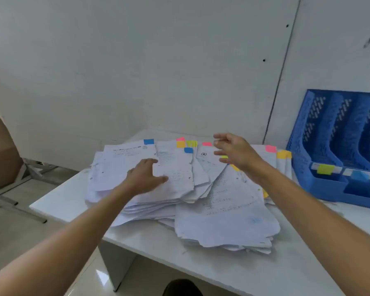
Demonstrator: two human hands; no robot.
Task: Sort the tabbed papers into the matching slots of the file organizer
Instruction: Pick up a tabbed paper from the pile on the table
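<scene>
A person's two hands reach over a loose heap of tabbed papers [222, 210] spread across a white table [265, 272] that stands against a pale wall [137, 60]. The left hand [145, 176] lies flat on the left part of the heap, fingers spread and thumb out to the side, pressing on the top sheets without gripping any. The right hand [233, 150] hovers above the far middle of the heap, fingers apart and loosely bent, holding nothing; it is slightly blurred, and whether it touches the paper cannot be told.

The sheets are white, covered with faint print and handwriting, and lie fanned and overlapping in several uneven stacks. Coloured tabs stick out along their far edges: a blue tab [149, 141] at the left, an orange tab [181, 144] and a yellow one just beside it near the middle, and a pink tab [270, 148] toward the right.

The blue file organizer [320, 184] stands on the table just right of the heap, partly cut off by the frame edge. Its upright slots have perforated walls. On its low front rail sit a yellow label [325, 168] and, to the right of that, a blue label [359, 175].

Left of the table, metal legs [19, 174] stand on a tiled floor [19, 227].
</scene>
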